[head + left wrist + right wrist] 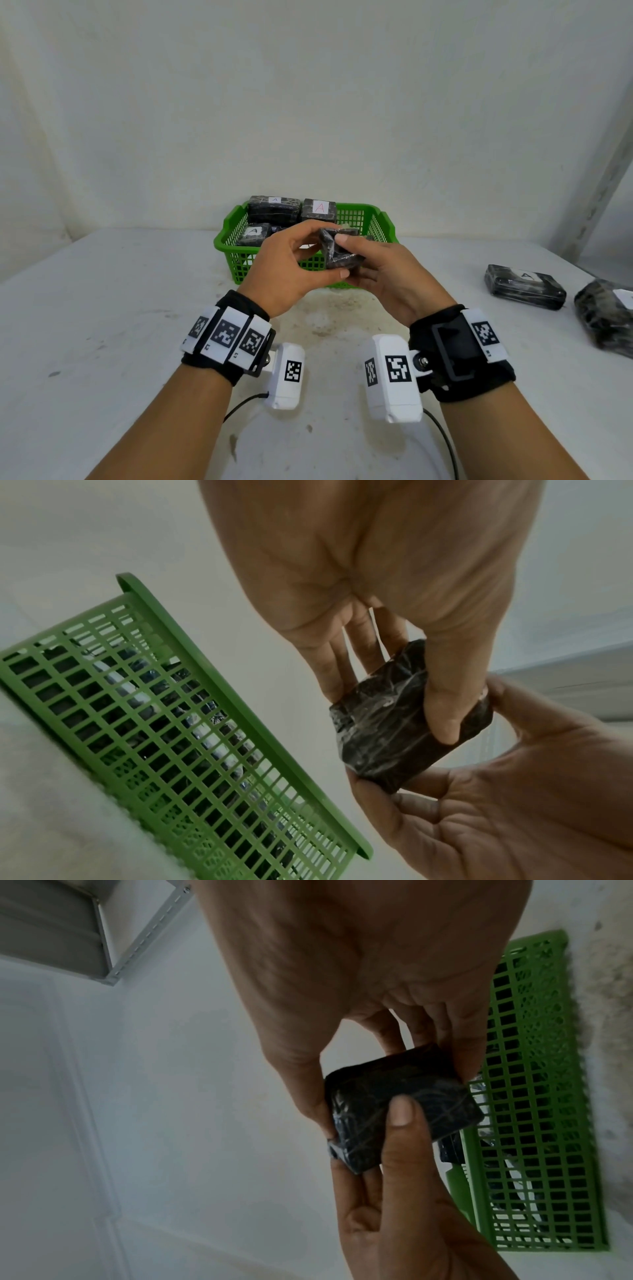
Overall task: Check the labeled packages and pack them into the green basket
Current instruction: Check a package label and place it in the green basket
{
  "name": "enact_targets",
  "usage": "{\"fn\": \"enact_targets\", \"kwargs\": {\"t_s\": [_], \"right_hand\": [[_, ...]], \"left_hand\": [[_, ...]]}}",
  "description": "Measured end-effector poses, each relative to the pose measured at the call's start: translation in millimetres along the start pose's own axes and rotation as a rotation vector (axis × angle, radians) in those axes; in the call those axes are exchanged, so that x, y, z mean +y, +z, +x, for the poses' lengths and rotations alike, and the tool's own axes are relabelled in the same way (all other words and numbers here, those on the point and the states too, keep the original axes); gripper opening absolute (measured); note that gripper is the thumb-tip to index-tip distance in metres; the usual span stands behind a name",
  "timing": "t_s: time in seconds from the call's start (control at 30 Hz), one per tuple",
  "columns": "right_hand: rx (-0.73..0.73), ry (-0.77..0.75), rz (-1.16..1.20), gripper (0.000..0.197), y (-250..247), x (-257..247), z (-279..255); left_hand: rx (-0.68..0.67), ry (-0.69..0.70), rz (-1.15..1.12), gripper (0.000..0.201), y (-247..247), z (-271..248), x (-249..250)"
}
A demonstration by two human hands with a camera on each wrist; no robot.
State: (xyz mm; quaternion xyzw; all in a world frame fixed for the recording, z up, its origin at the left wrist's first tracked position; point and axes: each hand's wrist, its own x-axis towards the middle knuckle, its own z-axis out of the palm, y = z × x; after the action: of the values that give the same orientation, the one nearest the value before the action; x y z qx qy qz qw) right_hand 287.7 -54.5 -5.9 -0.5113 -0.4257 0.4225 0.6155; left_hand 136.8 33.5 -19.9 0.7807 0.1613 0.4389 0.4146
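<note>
We see the white tabletop (102,325) filling the lower half of the head view, with some stains in the middle, and a plain white wall behind it. A grey metal frame stands at the right edge of the frame.

The green basket (383,222) sits in the centre, at the far side of the tabletop. Inside it we count three black wrapped packages, each with a white label: one at the back left (274,209), one beside it with a red "A" (319,209), and one in front on the left (253,234). Two more packages wait at the right edge: a flat one with a label (524,286) and a bigger one (606,315), partly cut by the frame.

In the centre, just in front of the basket, both hands hold one small black package (339,251) in the air. The left hand (291,270) has its grip closed on it, thumb on one side and fingers behind. The right hand (380,274) pinches it also, with its thumb on the near face.

We judge that this is the checking step. The label is not visible to us on this package, so it is good to turn it slowly between both grips until the label faces up, and only then lower it into the free right part of the basket.
</note>
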Motion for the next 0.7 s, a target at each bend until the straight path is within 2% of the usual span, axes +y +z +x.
{"fn": "enact_targets", "kwargs": {"t_s": [0.23,0.47,0.63,0.7], "right_hand": [[0.063,-0.035,-0.014,0.020,-0.3,2.2,0.0],[-0.008,0.024,0.079,0.013,1.0,1.8,-1.0],[0.032,-0.021,0.028,0.029,-1.5,4.5,2.0],[0.011,-0.009,0.040,0.027,-3.0,4.1,1.7]], "left_hand": [[-0.010,0.003,-0.008,0.055,-0.2,0.0,0.2],[0.021,0.018,-0.051,0.054,-3.0,1.5,0.1],[0.011,0.011,-0.048,0.053,-3.6,1.3,-1.1],[0.007,0.007,-0.051,0.052,-2.9,1.0,-1.6]]}}
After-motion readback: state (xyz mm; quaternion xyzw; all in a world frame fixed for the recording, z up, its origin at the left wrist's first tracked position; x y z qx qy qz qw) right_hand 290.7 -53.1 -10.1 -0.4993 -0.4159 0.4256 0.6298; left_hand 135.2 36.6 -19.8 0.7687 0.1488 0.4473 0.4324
